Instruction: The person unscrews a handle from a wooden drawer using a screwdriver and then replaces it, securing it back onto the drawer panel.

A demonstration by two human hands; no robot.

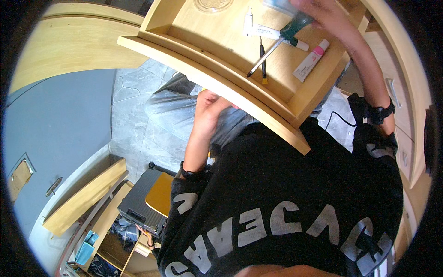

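My right hand reaches into the wooden drawer from the right, its fingers closed at the dark green handle of a screwdriver. The screwdriver's long shaft slants down to the left, across a smaller black screwdriver with a yellow end. White tubes lie beside the handle, and a white-and-pink tube lies nearer the drawer's right wall. Below the drawer front, my left hand is curled; the panel hides its fingertips. A bit of yellow shows there, too little to name.
A clear round lid and a pale blue container sit farther back in the drawer. At left stands a grey-blue door. Lower left are a black case, a wooden board and another person's hand.
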